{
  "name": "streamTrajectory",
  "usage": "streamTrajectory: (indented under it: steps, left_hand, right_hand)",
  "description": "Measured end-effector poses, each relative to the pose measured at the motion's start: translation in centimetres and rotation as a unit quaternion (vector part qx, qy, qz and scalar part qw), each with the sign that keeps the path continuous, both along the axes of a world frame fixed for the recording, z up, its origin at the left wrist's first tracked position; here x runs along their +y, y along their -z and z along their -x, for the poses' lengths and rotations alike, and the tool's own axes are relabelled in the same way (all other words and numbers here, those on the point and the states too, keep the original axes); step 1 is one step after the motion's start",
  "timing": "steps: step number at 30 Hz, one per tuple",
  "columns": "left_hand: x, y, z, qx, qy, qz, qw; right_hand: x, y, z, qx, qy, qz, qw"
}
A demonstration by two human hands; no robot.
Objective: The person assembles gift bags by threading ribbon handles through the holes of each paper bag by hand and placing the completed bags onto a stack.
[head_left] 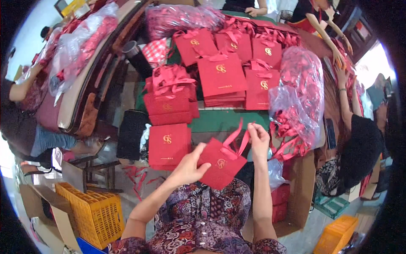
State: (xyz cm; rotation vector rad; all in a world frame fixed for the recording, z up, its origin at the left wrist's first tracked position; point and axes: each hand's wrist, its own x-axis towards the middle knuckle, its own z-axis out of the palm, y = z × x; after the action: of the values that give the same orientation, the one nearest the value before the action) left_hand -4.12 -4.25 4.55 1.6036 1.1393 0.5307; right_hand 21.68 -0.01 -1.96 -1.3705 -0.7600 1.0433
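A small red paper gift bag (pixel 222 164) with gold print is tilted in front of my chest. My left hand (pixel 189 166) grips its left edge, thumb on the near side. Its pink ribbon handle (pixel 233 138) rises from the top, and my right hand (pixel 259 137) pinches a ribbon end between thumb and fingertips. To the left of the held bag lies a flat stack of red bags (pixel 168 146). Behind it, more red bags (pixel 167 106) stand with ribbons bunched on top. A taller pile of bags (pixel 222 76) sits farther back on the green table (pixel 211 121).
Clear plastic sacks of red ribbons (pixel 301 78) lie at right and along the back (pixel 182 19). A dark tumbler (pixel 136 58) stands back left. A cardboard box (pixel 302 199) is by my right arm, a yellow crate (pixel 95 213) lower left. Other people work at both sides and behind.
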Motion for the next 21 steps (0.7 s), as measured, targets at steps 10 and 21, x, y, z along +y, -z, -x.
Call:
streamTrajectory:
  steps: [10,21]
  left_hand:
    - [9.9,-2.7,8.1,-0.152,-0.178,-0.226,0.946]
    - [11.1,4.8,11.6,-0.067,-0.298,-0.329,0.894]
  right_hand:
    - [-2.5,0.9,3.3,-0.018,-0.072,-0.004,0.997]
    - [-5.3,-0.5,12.8,-0.234,-0.197,-0.083,0.948]
